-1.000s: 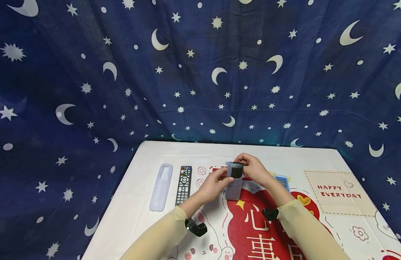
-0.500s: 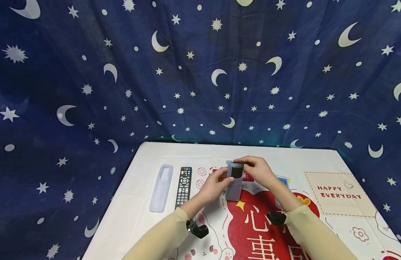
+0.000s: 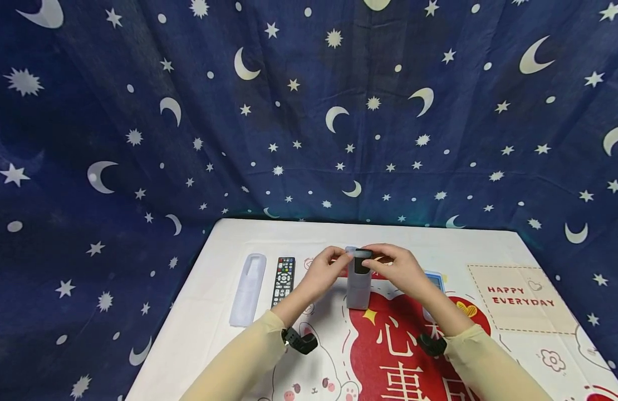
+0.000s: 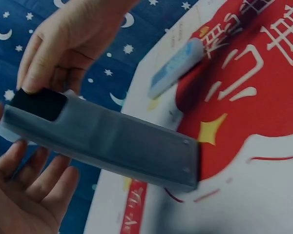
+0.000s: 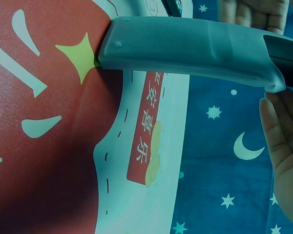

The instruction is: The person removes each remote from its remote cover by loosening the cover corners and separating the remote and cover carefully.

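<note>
A translucent grey-white silicone remote cover (image 3: 359, 292) stands on end above the tabletop, facing back toward me. Inside it is a black remote control (image 3: 360, 266), its dark end showing through the cover's opening. My left hand (image 3: 327, 273) pinches the cover's top left corner between thumb and fingers. From the right, my right hand (image 3: 398, 269) grips the top end, thumb in front and fingers behind. In the left wrist view, the right thumb presses by the black end (image 4: 39, 103). The right wrist view shows the cover (image 5: 190, 48) lengthwise, with the right fingers (image 5: 283, 126) under its opening.
Left on the table (image 3: 199, 312) lie another translucent cover (image 3: 248, 289) and a black remote with coloured buttons (image 3: 284, 278). A blue-and-white object (image 3: 434, 280) lies partly hidden behind the right forearm. A starry blue curtain (image 3: 299, 111) hangs behind the table.
My left hand has shifted from the cover's side up to its top corner. The right hand has brought its thumb round to the front of the top end.
</note>
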The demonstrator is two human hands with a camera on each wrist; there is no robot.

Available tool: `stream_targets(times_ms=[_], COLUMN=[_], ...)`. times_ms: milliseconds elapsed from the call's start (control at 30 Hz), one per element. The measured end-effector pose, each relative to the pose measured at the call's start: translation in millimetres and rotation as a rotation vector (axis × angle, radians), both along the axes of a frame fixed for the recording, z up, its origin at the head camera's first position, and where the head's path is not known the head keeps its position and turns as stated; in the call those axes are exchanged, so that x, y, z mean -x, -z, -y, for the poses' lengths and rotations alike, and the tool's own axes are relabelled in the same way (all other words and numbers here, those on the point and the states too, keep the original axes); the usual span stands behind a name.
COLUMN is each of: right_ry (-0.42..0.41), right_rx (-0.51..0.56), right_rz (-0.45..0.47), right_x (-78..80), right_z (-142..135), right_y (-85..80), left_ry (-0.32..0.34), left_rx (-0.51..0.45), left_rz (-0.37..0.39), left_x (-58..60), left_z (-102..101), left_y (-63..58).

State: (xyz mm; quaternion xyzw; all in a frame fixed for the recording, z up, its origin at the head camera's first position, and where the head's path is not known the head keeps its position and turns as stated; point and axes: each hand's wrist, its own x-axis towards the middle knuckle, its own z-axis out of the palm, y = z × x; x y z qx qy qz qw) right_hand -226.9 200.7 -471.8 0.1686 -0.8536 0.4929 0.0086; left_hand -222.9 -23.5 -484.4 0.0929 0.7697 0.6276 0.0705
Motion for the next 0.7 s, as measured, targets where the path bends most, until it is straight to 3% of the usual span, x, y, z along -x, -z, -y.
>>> stream_targets(times_ms=[167, 433, 700], right_ry=[0.016, 0.021, 0.024], right_rx=[-0.005, -0.028, -0.012], right_rz=[-0.024, -0.101, -0.056], right_x=[-0.2, 2.8, 0.3], right_z=[-1, -1, -2], right_y=[0.6, 3.5, 1.4], left_ry=[-0.071, -0.080, -0.147], left_rx=[-0.085, -0.236, -0.200], left_rz=[0.029, 0.070, 0.125], left_x=[5.0, 7.3, 16.9], left_z=[-6, -12, -14], left_y=[-9.7, -13.3, -0.8])
